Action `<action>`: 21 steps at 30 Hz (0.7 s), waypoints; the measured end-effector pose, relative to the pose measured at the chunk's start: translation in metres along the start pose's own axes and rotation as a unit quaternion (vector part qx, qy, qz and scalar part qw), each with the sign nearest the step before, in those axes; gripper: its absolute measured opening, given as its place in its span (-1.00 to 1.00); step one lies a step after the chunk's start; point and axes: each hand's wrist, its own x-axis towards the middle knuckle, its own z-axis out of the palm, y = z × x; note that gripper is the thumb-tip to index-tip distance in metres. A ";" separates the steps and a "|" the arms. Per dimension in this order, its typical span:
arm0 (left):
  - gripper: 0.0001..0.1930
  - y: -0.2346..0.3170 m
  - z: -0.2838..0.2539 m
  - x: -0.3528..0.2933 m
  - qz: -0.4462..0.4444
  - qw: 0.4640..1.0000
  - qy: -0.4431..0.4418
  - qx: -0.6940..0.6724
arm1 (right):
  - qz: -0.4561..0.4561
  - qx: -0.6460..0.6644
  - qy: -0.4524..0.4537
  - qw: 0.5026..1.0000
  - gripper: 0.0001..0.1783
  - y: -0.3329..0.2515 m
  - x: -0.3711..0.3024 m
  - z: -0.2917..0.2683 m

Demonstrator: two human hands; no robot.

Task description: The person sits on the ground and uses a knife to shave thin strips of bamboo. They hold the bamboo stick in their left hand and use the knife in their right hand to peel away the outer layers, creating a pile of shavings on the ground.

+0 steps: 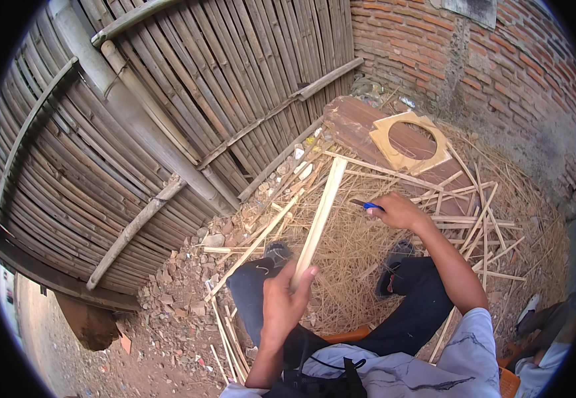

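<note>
My left hand (286, 297) is closed around the lower end of a pale, split bamboo strip (321, 215), which tilts up and away from me. In my right hand (396, 211) is a knife with a blue handle (372, 207); its dark, short blade points left toward the strip. Blade and strip are apart. Both hands are above my spread knees. Beneath them, a thick layer of straw-like shavings (347, 265) covers the ground between my feet.
Cut bamboo strips (493, 219) lie crossed at the right, and more strips (229, 341) by my left leg. A brown board (357, 126) bears a square frame with a round hole (379, 137). A bamboo fence (188, 86) and brick wall (420, 50) meet behind. Another person's leg (543, 325) shows at right.
</note>
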 end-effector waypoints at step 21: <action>-0.69 0.003 0.011 0.005 -0.003 0.998 -0.031 -0.060 | -0.242 0.098 0.298 0.918 -0.58 -0.114 -0.055 -0.027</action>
